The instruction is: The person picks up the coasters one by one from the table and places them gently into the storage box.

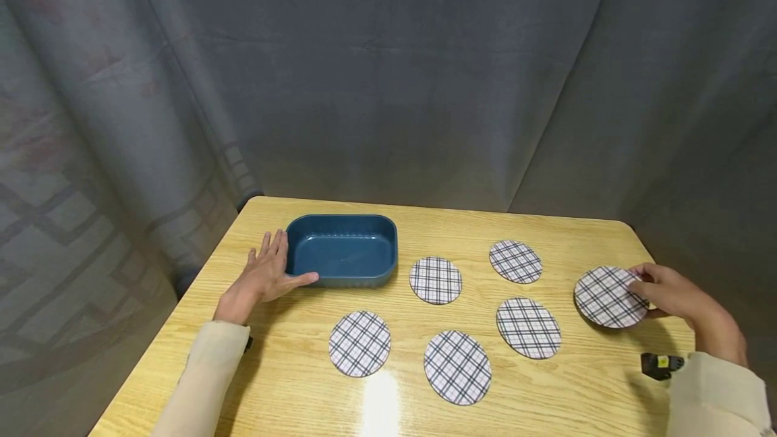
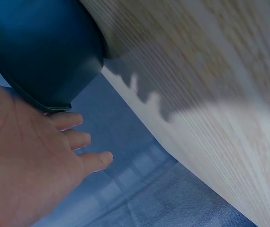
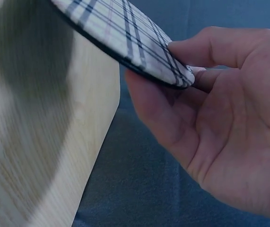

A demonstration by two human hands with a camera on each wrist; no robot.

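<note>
So here's what I'm looking at on my feed, biggest stuff first. The wooden counter [image 1: 583,383] carries everything, with a grey curtain [image 1: 388,73] hanging behind it. Next down in size is the blue tray [image 1: 341,249], which sits right against my left hand [image 1: 267,277]: the fingers lie straight and flat on the counter along the tray's short end wall, the thumb runs along its near side, and nothing is gripped. The tray's long axis runs sideways, away from that hand towards the right one.

Then the plaid coasters. Five lie flat on the counter, all between the two hands: one [image 1: 360,343] just in front of the tray, then [image 1: 457,366], [image 1: 435,280], [image 1: 528,328] and [image 1: 515,261] spreading out towards the right.

The sixth, the held coaster [image 1: 609,297], is the one that matters. My right hand [image 1: 674,295] pinches its rim, thumb on the patterned top and fingers curled underneath, and the wrist view shows it tilted with its edge lifted off the counter, throwing a shadow below. From that hand the tray lies well off to the left, past all the loose coasters, so the right hand is the far one from the tray and the left is already touching it.
</note>
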